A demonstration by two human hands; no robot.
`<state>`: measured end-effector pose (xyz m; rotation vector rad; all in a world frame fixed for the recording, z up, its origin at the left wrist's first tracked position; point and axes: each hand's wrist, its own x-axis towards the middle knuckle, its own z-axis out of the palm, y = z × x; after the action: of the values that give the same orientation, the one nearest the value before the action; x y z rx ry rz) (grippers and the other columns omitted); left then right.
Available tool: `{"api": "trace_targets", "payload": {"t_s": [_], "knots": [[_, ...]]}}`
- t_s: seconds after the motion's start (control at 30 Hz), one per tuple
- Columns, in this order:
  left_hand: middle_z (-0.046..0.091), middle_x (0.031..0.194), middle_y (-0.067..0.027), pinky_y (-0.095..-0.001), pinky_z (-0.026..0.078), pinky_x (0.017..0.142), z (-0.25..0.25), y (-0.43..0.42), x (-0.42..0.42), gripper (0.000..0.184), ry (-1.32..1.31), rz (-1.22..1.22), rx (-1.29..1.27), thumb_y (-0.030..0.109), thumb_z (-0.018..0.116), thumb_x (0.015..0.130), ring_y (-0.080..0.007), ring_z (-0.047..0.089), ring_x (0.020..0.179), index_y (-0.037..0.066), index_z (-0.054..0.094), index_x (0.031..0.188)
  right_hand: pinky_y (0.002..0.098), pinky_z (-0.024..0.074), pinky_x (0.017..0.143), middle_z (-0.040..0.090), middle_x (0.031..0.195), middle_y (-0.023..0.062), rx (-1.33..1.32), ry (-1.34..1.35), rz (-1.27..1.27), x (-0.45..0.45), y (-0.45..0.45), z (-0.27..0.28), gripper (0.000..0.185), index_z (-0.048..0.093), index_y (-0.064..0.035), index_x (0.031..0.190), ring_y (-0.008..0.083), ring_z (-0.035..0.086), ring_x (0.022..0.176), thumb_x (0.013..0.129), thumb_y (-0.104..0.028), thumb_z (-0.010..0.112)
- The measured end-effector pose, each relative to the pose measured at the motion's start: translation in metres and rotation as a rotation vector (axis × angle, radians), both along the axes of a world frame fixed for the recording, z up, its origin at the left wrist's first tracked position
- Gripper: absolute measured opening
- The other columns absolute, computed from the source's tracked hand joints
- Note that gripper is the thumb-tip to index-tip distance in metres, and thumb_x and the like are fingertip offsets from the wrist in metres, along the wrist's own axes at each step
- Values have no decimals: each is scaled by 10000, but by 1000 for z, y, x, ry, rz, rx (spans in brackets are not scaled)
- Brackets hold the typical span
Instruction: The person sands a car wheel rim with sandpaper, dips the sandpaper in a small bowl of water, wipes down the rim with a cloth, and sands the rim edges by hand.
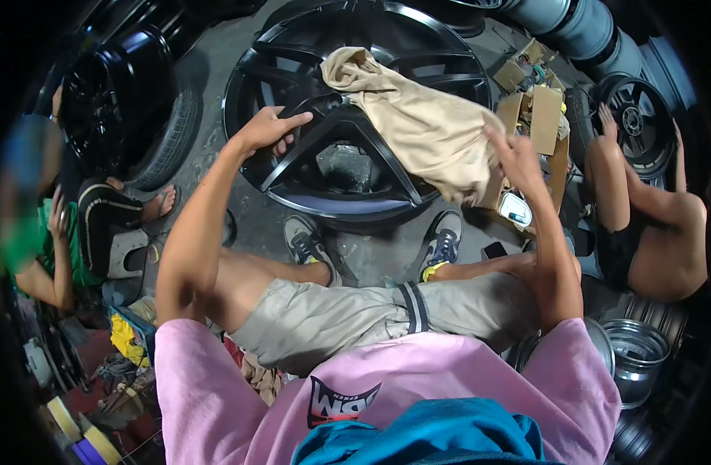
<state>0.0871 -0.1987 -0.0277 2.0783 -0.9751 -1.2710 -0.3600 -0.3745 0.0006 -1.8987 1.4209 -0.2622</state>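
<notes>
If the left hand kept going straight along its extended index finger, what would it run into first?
Most likely the tan cloth, just beyond the fingertip of the left hand; depth is unclear, so it might brush the black alloy wheel's centre first.

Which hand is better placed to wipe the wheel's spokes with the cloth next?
Right, I'd judge: the right hand already grips one end of the tan cloth, which lies partly across the wheel. The left hand is at the wheel's left side, away from the cloth.
</notes>
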Motion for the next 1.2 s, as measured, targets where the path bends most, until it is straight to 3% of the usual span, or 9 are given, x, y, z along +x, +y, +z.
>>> {"api": "trace_targets", "payload": {"t_s": [0.17, 0.3, 0.37, 0.6, 0.83, 0.9, 0.97, 1.0, 1.2], "knots": [[736, 1057, -188, -406, 593, 865, 8, -14, 3, 757, -727, -113, -308, 591, 832, 863, -305, 734, 956, -49, 693, 1243, 294, 511, 544, 655, 663, 34, -125, -358, -2, 33, 16, 34, 537, 767, 48, 879, 89, 621, 593, 1022, -467, 718], [620, 1436, -155, -427, 478, 1136, 94, -22, -79, 919, -217, -305, -742, 414, 962, 767, -289, 575, 1371, 62, 556, 1511, 274, 493, 604, 697, 765, 48, -410, -641, 236, 77, 62, 81, 318, 765, 38, 936, 103, 624, 645, 1043, -258, 723], [587, 1452, -151, -393, 459, 1148, 107, -28, -131, 1012, 80, -562, -788, 354, 968, 777, -262, 568, 1356, 61, 440, 1589, 275, 483, 608, 706, 798, 58, -608, -761, 379, 91, 69, 96, 277, 762, 35, 946, 121, 630, 652, 1033, -226, 734], [727, 1095, -57, -314, 555, 893, 107, -31, -150, 312, 286, -413, -787, 108, 585, 960, -154, 682, 1006, -3, 683, 1234, 310, 494, 587, 669, 781, 101, -899, -751, 453, 92, 79, 126, 174, 768, 12, 933, 165, 634, 628, 960, -157, 797], [767, 1024, -107, -349, 596, 820, 127, 49, -13, 267, -365, 578, -838, 157, 618, 1051, -187, 742, 900, -63, 750, 1124, 224, 515, 651, 761, 897, 53, -677, -895, 104, -9, 60, 115, 208, 803, 7, 1013, 86, 648, 702, 1015, -194, 752], [773, 964, -113, -370, 566, 752, 79, 74, 7, 228, -578, 366, -692, 147, 642, 1022, -246, 737, 798, -56, 739, 1060, 210, 520, 674, 774, 941, 50, -460, -812, -18, -34, 52, 108, 250, 808, -1, 1044, 73, 645, 710, 1046, -235, 718], [641, 1351, -296, -520, 465, 1096, 35, 95, -3, 601, -965, -83, -241, -20, 595, 774, -447, 607, 1291, -38, 593, 1375, 205, 513, 669, 774, 939, 49, -411, -804, -21, -39, 51, 107, 256, 809, -6, 1045, 69, 642, 707, 1048, -244, 717], [439, 1576, -307, -554, 300, 1248, -17, 116, 3, 795, -1030, -281, -497, -31, 577, 753, -485, 380, 1500, -48, 427, 1533, 200, 505, 664, 773, 937, 48, -371, -789, -20, -42, 51, 107, 261, 810, -10, 1047, 65, 640, 704, 1049, -253, 715], [316, 1673, -288, -616, 157, 1290, -9, 134, -101, 838, -1086, -317, -476, 97, 559, 831, -583, 219, 1544, -61, 310, 1615, 294, 427, 561, 649, 714, 48, -588, -600, 216, -9, 62, 102, 236, 746, 24, 877, 116, 574, 612, 988, -185, 762]]}}
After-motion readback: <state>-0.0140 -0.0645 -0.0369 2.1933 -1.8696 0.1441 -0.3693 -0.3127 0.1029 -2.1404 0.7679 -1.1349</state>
